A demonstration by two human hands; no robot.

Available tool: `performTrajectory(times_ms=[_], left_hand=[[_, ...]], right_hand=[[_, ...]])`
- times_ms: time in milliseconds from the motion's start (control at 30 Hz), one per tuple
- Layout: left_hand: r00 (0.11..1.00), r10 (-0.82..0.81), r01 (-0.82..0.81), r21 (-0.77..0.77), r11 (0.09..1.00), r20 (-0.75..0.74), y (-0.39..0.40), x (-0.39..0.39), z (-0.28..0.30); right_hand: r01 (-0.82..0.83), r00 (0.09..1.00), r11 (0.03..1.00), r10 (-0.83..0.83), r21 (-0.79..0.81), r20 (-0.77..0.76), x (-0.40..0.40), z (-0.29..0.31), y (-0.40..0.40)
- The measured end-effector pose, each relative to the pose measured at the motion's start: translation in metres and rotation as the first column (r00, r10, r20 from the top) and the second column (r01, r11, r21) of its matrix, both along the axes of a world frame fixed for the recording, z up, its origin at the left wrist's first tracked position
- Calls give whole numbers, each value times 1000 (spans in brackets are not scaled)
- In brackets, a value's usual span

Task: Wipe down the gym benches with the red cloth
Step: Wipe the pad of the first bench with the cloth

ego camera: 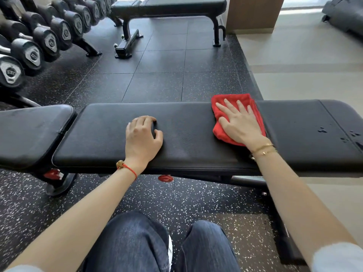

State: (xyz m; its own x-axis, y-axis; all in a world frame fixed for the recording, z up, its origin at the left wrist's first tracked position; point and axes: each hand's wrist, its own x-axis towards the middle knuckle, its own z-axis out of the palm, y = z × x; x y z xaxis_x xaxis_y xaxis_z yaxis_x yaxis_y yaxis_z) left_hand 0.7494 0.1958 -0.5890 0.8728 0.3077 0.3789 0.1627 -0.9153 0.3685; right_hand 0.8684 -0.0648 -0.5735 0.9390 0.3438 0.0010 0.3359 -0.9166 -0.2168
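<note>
I see black speckled rubber floor (161, 75), pale tiles (306, 61) at right, dumbbell rack (45, 34) left, daylight beyond.

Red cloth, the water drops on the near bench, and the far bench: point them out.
red cloth (220, 132): head view, bare near-left corner beside the thumb.
water drops (322, 130): head view, cluster on the near bench pad's right end.
far bench (176, 5): head view, middle of its black pad.

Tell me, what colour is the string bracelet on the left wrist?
Red, with a small brownish bead, on the string bracelet. The head view shows it.
</note>
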Motion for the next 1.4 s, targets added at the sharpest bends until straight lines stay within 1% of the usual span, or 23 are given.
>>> performTrajectory(times_ms=[100, 267, 367, 467, 567, 667, 733, 800, 933, 1033, 1133, 1200, 1267, 1333, 1400], left_hand=[[1000, 0, 0, 7, 1000, 2, 0, 0, 0], [1000, 16, -16, -9, 1000, 27, 0, 0, 1], [999, 7, -7, -14, 1000, 35, 2, 0, 0], [999, -1, 2, -20, 1000, 46, 3, -1, -2], [999, -5, 6, -25, 1000, 40, 2, -2, -2], [1000, -2, 3, -18, 1000, 29, 0, -3, -1], [1000, 6, -6, -18, 1000, 23, -1, -3, 0], [1000, 13, -13, -12, 1000, 22, -2, -3, 1], [1000, 10, -9, -8, 1000, 21, 0, -4, 3], [1000, -9, 9, -11, 1000, 20, 3, -5, 2], [1000, -21, 22, -8, 1000, 23, 4, -6, 2], [999, -31, 31, -9, 999, 17, 3, -7, 1], [999, -49, 49, 5, 999, 20, 1, -8, 1], [996, -90, 90, 46, 995, 17, -1, -11, 2], [990, -139, 139, 36, 990, 18, -5, -11, 6]], right_hand=[[-59, 998, 998, 59, -21, -7, 4, 4, 41], [-268, 963, 964, 268, -1, 17, -39, 4, 90], [-348, 937, 937, 347, 24, 36, -70, 2, 78], [-367, 928, 930, 363, 30, 78, -90, -2, 45], [-312, 948, 950, 309, 25, 84, -88, -4, 6], [-134, 990, 991, 134, 10, 45, -58, -3, -28], [-10, 999, 999, 12, -38, 38, -36, 0, -36], [61, 998, 997, -59, -52, 36, -24, 3, -31], [64, 998, 998, -64, -8, 16, -35, 4, -26], [59, 996, 998, -57, -19, 73, -60, 0, -44], [164, 981, 986, -160, -27, 114, -70, -1, -77], [243, 966, 970, -243, 5, 89, -68, 1, -92], [290, 955, 956, -292, 36, 61, -59, 3, -90], [293, 955, 956, -293, 16, 45, -53, 5, -79], [260, 965, 966, -260, 1, 46, -53, 5, -68]])
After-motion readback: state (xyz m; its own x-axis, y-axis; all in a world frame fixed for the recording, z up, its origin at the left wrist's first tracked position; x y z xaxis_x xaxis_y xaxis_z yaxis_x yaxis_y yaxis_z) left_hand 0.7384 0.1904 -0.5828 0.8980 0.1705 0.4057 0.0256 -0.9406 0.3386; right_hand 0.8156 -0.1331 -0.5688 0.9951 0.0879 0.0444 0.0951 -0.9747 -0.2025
